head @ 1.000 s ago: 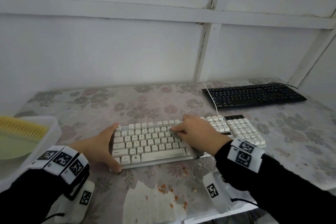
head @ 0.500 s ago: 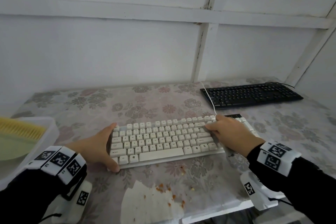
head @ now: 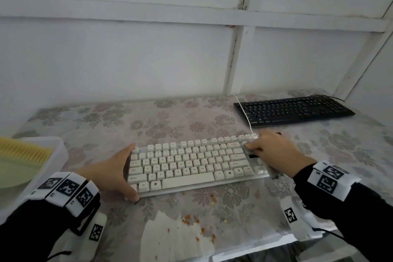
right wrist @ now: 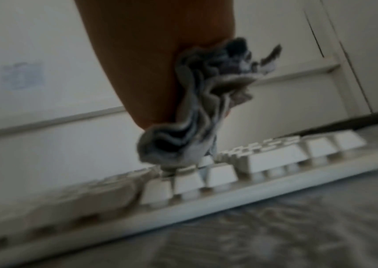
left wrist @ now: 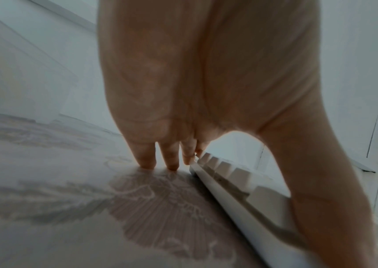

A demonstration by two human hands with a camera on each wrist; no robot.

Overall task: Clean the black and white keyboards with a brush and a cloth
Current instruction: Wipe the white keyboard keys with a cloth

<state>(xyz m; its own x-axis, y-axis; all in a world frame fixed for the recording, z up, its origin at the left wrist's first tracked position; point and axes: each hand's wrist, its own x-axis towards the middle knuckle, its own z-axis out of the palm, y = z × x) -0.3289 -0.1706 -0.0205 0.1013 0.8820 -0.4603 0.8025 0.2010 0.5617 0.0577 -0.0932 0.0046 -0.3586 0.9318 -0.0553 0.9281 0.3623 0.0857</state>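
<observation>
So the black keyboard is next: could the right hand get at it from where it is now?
Probably yes. The right hand wipes the white keyboard with the cloth; the black keyboard lies just beyond, with only bare table between.

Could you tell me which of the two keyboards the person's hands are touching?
The white plastic keyboard in front; left hand steadies it, right hand wipes. The black keyboard lies untouched.

The left hand (head: 110,173) lies palm inward with straight fingers (left wrist: 147,154) pointing away and the thumb stretched along the near side, wrist low. The right hand (head: 274,152) is palm down, its fingers (head: 252,145) curled to the left over a bunched rag gripped under the palm. Both forearms wear dark sleeves with marker-printed white wristbands.
</observation>
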